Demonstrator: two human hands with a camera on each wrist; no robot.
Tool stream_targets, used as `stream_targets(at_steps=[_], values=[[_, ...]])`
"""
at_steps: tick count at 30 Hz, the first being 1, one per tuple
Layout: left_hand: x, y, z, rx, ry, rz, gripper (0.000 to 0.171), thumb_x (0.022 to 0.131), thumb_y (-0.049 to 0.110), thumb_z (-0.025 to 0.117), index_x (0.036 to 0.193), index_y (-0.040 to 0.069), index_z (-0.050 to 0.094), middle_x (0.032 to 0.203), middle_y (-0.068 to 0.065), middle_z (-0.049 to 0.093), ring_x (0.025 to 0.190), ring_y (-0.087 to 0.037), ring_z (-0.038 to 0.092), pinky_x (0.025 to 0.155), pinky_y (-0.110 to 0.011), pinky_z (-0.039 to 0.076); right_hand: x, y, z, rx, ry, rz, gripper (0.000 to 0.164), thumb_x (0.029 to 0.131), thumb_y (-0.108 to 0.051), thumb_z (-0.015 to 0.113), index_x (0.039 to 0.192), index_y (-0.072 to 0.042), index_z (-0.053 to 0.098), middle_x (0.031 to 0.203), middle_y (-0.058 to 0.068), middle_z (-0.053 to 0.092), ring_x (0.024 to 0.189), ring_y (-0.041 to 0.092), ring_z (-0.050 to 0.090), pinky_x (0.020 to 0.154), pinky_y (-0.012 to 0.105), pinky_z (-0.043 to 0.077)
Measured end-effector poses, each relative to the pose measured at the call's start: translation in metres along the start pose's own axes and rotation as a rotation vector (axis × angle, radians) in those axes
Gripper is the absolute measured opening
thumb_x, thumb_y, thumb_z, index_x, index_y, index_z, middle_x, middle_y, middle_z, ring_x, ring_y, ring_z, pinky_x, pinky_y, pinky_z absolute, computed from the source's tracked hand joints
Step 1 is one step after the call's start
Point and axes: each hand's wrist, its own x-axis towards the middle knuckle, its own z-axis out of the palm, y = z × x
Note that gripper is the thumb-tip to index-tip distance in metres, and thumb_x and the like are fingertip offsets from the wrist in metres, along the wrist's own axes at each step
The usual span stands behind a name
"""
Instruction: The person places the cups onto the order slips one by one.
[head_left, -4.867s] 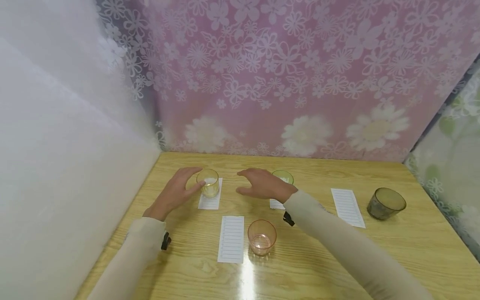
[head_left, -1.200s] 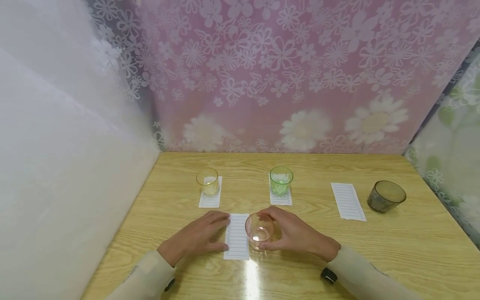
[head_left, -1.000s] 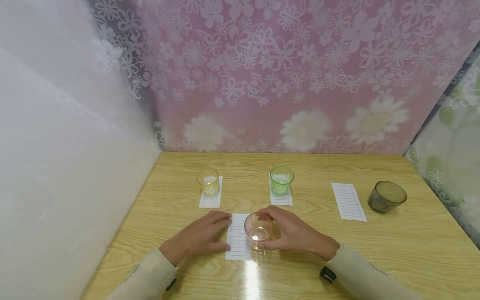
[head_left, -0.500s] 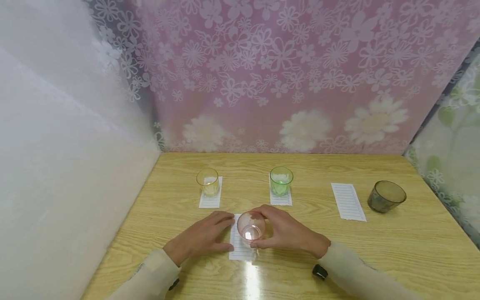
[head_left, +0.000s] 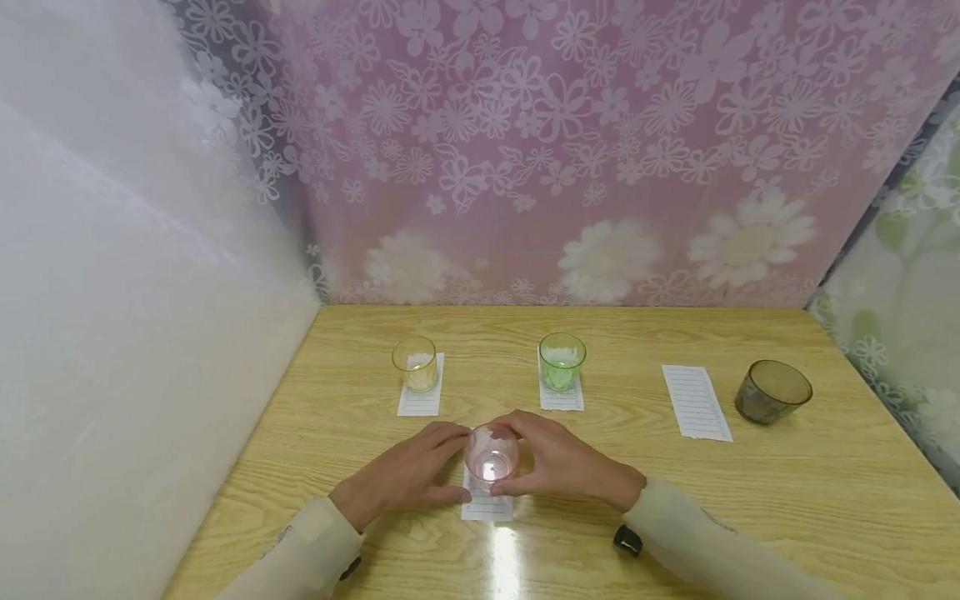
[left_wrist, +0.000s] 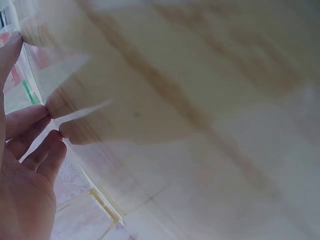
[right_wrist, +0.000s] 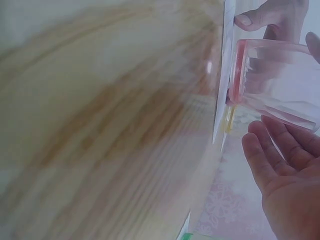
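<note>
My right hand (head_left: 566, 462) grips a clear pink glass (head_left: 491, 458) by its right side, thumb in front and fingers behind. The glass stands upright over a lined paper slip (head_left: 487, 508), covering its upper part. In the right wrist view, the pink glass (right_wrist: 275, 72) shows its thick base at the slip, with the right hand (right_wrist: 295, 185) below it. My left hand (head_left: 405, 471) rests at the slip's left edge, fingertips and thumb touching it. The left wrist view shows that left hand (left_wrist: 30, 175) with its fingertips down on the table surface.
Farther back, a yellow glass (head_left: 415, 367) and a green glass (head_left: 562, 362) each stand on a lined slip. To the right lies another slip (head_left: 696, 402), with a dark smoky glass (head_left: 772, 392) beside it on the wooden table (head_left: 360, 329). A white wall (head_left: 150, 292) borders the left.
Both hands have come forward from near the yellow and green glasses. The right hand has moved the pink glass left, from beside the slip onto it; the slip has shifted slightly right.
</note>
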Motion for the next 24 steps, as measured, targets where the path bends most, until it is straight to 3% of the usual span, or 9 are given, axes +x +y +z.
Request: stream_targets(at_steps=[24], values=[[0.0008,0.0014,-0.0025,-0.026,-0.043,-0.038,0.079,0.101,0.054,0.076,0.161,0.01,0.052,0.162,0.0,0.052,0.151,-0.019,0.047,0.124,-0.038,0.048,0.0078,0.0009,0.0078,0.015,-0.024,0.013,0.08,0.089,-0.06,0.087,0.151,-0.016,0.059,0.137,-0.007,0.069,0.125,0.01,0.066,0.109,0.041,0.058]])
